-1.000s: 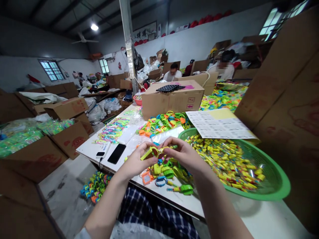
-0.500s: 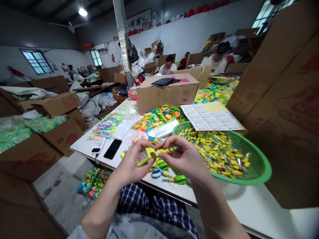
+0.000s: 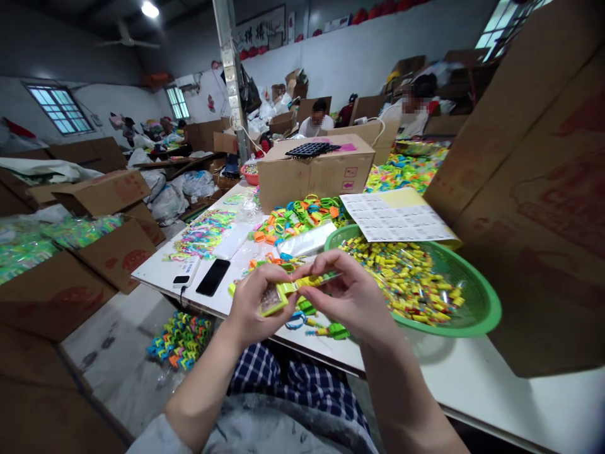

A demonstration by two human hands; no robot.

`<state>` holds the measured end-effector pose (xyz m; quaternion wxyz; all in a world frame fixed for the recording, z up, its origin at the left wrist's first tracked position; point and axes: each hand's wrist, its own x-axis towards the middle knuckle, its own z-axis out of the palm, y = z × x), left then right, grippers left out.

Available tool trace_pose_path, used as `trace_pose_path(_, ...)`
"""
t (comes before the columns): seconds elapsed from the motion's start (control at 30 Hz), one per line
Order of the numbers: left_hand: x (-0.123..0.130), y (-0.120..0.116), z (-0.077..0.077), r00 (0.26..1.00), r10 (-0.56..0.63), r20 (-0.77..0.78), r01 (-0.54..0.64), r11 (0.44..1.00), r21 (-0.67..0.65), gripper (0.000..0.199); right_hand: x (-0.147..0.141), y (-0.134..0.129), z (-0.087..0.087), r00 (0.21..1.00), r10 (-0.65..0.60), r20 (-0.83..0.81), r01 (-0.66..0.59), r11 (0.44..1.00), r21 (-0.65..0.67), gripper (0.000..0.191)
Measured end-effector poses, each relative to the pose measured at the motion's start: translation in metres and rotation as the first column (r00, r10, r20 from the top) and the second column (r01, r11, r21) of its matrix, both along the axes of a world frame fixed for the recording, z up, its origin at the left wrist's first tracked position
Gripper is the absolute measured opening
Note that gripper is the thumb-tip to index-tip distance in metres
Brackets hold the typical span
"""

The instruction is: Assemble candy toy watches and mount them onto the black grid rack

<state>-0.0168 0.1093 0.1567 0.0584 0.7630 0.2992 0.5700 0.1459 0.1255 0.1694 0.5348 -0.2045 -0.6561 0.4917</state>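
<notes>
My left hand (image 3: pixel 248 312) is closed around a yellow-green plastic case (image 3: pixel 275 305) with a clear window. Between the thumb and fingers of my right hand (image 3: pixel 354 299) is a slim yellow tube (image 3: pixel 311 281), its far end partly covered by the fingers. The tube's inner end meets the case's neck; whether they are joined I cannot tell. On the table just beyond my wrists lie a blue ring-shaped piece (image 3: pixel 297 320) and a green piece with a beaded stick (image 3: pixel 337 331).
A green basket (image 3: pixel 491 318) of small yellow tubes stands at right, a printed sheet (image 3: pixel 401 217) over its back rim. Colourful plastic parts (image 3: pixel 307 214) are heaped before a carton (image 3: pixel 314 176). A phone (image 3: pixel 213 277) lies at left. A tall carton (image 3: pixel 534 208) walls the right.
The view has shifted slightly. My hands still hold the case and tube end to end; the case has tilted a little, and the tube now lies more level.
</notes>
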Motion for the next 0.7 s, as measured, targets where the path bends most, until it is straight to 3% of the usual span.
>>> trace_pose_path(0.17, 0.000, -0.001, 0.003, 0.998, -0.062, -0.001, 0.062, 0.998, 0.026, 0.027, 0.003, -0.003, 0.003, 1.000, -0.008, -0.006, 0.008, 1.000, 0.027, 0.027)
trace_pose_path(0.3, -0.003, -0.006, 0.002, 0.993, -0.117, -0.009, 0.117, 0.993, -0.002, 0.029, 0.003, -0.006, -0.006, 0.996, -0.072, -0.050, 0.074, 0.996, 0.040, 0.036)
trace_pose_path(0.47, -0.002, -0.018, -0.021, 0.982, -0.177, 0.064, 0.185, 0.971, -0.151, 0.041, -0.005, -0.012, -0.037, 0.999, 0.032, -0.038, -0.029, 0.996, 0.081, 0.029)
trace_pose_path(0.63, 0.005, -0.034, -0.051, 0.970, -0.200, 0.139, 0.233, 0.930, -0.286, 0.048, -0.015, -0.020, -0.077, 0.992, -0.112, -0.059, 0.125, 0.943, 0.307, 0.030)
trace_pose_path(0.7, 0.008, -0.041, -0.058, 0.972, -0.191, 0.137, 0.225, 0.923, -0.311, 0.046, -0.018, -0.025, -0.091, 0.974, -0.188, -0.131, 0.221, 0.918, 0.330, 0.031)
